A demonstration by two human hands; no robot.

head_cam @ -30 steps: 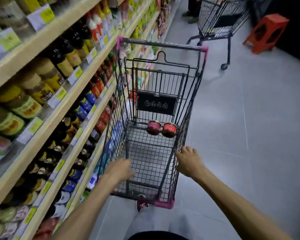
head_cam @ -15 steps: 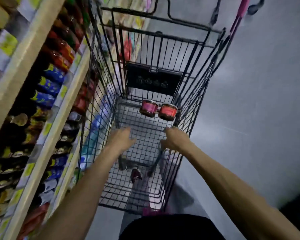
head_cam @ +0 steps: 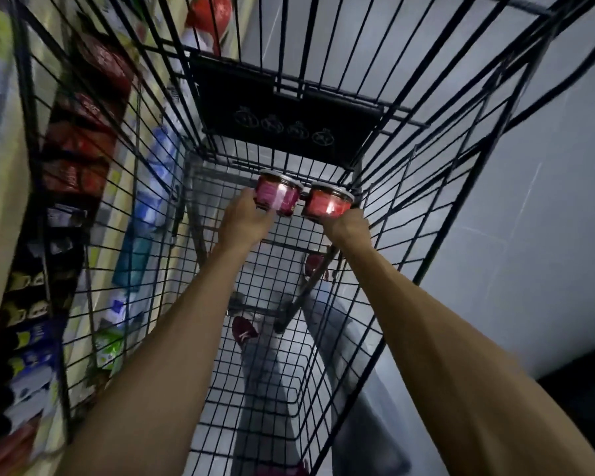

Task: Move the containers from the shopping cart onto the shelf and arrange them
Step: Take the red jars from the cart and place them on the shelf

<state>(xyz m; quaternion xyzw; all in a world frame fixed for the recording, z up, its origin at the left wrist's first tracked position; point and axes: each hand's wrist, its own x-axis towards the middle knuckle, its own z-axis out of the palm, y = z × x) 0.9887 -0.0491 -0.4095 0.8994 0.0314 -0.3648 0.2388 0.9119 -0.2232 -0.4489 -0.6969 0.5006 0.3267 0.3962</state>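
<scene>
Two small round containers lie side by side at the far end of the black wire shopping cart (head_cam: 437,201): a pink-labelled container (head_cam: 278,194) on the left and a red-labelled container (head_cam: 327,202) on the right. My left hand (head_cam: 246,219) reaches deep into the cart, and its fingers wrap the pink container's near side. My right hand (head_cam: 346,225) closes around the red container from below and from the right. Both arms stretch down the length of the cart basket. The undersides of both containers are hidden by my fingers.
The store shelf (head_cam: 0,207) runs along the left, packed with jars, bottles and packets seen through the cart's wire side. A black sign plate (head_cam: 282,108) hangs on the cart's far wall. Grey floor (head_cam: 547,201) lies on the right; my legs and shoes show below the basket.
My view has leaned over and into the cart. Both hands have moved from the near rim forward along the basket to the two containers and closed around them.
</scene>
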